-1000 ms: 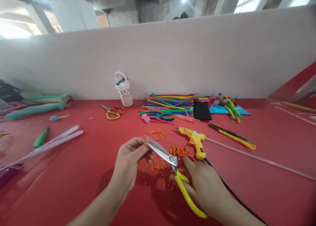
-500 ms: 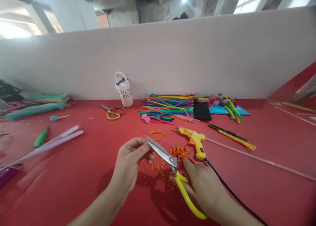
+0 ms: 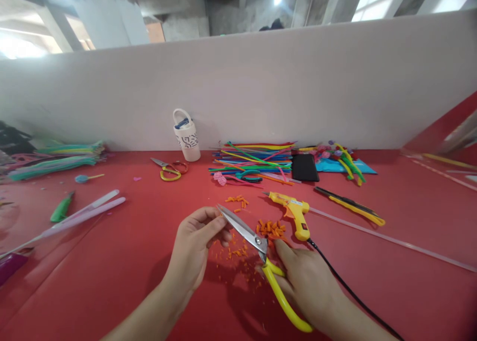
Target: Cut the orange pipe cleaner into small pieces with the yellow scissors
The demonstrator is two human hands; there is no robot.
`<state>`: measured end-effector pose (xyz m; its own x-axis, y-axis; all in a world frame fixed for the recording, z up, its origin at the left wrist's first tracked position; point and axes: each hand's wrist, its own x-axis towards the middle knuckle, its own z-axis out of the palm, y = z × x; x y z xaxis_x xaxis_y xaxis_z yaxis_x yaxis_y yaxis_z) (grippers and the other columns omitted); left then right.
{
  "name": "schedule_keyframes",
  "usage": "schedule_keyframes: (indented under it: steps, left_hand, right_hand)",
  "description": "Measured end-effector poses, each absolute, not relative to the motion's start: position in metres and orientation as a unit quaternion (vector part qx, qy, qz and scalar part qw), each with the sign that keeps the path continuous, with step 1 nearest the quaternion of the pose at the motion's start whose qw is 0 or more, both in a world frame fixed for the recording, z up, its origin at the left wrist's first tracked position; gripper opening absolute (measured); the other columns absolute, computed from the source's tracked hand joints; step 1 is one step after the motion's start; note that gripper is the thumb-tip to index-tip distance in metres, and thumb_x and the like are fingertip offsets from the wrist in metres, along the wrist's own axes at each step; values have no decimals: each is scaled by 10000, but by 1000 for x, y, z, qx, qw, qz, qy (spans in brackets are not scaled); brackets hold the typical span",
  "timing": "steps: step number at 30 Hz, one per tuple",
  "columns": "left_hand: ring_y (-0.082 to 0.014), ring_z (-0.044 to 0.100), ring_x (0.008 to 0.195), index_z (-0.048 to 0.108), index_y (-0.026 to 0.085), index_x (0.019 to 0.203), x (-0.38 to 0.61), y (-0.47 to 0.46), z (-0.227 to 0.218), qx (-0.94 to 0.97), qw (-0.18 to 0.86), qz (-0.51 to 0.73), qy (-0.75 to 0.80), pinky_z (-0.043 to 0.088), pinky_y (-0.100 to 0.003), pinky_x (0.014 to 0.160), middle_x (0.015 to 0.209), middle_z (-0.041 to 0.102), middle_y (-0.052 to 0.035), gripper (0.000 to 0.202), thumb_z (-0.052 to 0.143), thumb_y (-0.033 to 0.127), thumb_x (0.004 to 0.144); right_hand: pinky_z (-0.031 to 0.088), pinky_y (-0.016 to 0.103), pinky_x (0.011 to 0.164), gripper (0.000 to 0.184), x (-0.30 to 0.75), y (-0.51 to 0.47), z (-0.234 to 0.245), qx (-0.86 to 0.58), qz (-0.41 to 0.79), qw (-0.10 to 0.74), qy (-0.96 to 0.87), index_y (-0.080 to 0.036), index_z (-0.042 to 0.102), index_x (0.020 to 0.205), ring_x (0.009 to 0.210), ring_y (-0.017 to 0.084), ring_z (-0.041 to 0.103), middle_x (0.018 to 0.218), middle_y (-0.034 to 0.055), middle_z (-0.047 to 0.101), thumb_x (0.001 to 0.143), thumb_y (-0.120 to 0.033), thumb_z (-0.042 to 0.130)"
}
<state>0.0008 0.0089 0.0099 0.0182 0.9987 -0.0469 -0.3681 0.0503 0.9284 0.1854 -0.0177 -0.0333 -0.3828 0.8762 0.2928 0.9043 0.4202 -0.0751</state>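
Gripping scissors (image 3: 243,229) in the right hand (image 3: 309,276), slanted lengthwise forward and leftward to the fingers of the left hand (image 3: 196,237), pinched on something too small to identify.

Probably a craft workshop: scissors (image 3: 259,241), glue gun (image 3: 297,213), pipe cleaners (image 3: 253,158).

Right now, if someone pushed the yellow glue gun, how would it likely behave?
The yellow glue gun would probably slide rather than roll, since it lies flat on its side. The black cord running from it might drag on it. The long, thin translucent stick, seemingly extending from its rear, would likely swing along with it.
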Motion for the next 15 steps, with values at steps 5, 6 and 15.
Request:
schedule_keyframes:
  steps: [5, 6, 15]
  left_hand:
    - [-52, 502, 465, 560, 125, 630, -1, 10, 9, 393, 595, 563, 417, 393, -151, 450, 544, 566, 16, 87, 587, 175, 695]
    - [-52, 503, 466, 563, 124, 639, -1, 10, 8, 395, 597, 560, 417, 394, -152, 452, 550, 568, 13, 84, 583, 179, 699]
    - [-70, 528, 472, 561, 126, 671, 11, 6, 3, 392, 669, 492, 395, 407, -172, 450, 611, 591, -10, 90, 554, 196, 727]
  right_hand:
    - [207, 249, 411, 237, 185, -17, -30, -553, -35, 138, -821, -211, 422, 648, 414, 158, 521, 473, -1, 561, 757, -420, 451]
    - [202, 244, 407, 257, 185, -17, -28, -559, -13, 146, -816, -214, 410, 629, 401, 147, 503, 462, -7, 548, 758, -433, 443]
    - [221, 193, 395, 311, 183, -18, -20, -581, 211, 245, -747, -222, 320, 569, 416, 87, 340, 470, -61, 404, 742, -453, 436]
